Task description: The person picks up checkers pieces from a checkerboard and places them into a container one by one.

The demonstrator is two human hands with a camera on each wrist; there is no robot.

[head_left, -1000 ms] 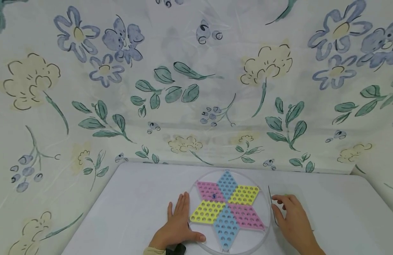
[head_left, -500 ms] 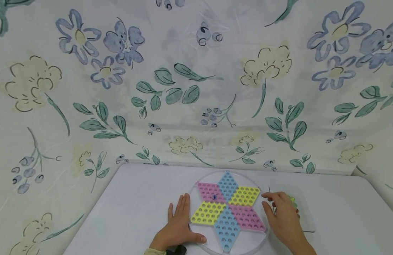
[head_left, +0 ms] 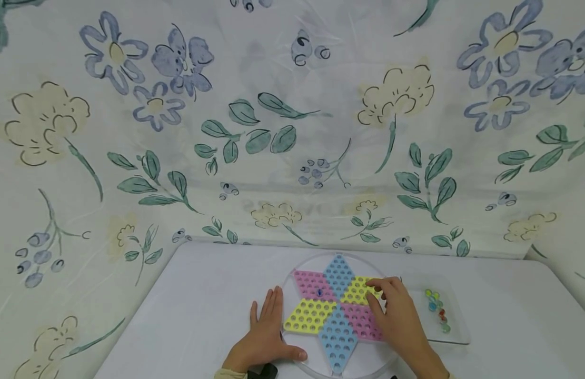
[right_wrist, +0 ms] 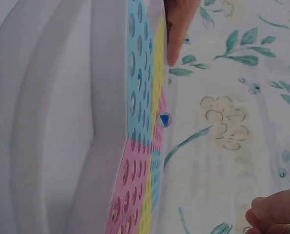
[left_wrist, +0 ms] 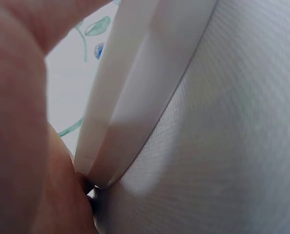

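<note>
A round white Chinese checkers board [head_left: 304, 347] with a blue, yellow and pink star of holes lies on the table. One clear marble with a blue core [head_left: 319, 292] sits in its far left pink section; the right wrist view also shows this marble [right_wrist: 164, 119]. My left hand [head_left: 261, 334] rests against the board's left rim, fingers straight, thumb spread along the near edge. Over the right yellow section hovers my right hand [head_left: 394, 310], thumb and forefinger curled toward each other. Whether a marble is between those fingertips is hidden.
To the board's right stands a shallow clear tray [head_left: 455, 334] with several coloured marbles [head_left: 434, 305]. A small black object [head_left: 263, 371] lies by the left wrist. Floral cloth [head_left: 283, 173] hangs behind the white table [head_left: 197, 295].
My right hand has moved left from the clear tray to above the board's right yellow section, uncovering the marbles in the tray. The left hand and board stay put.
</note>
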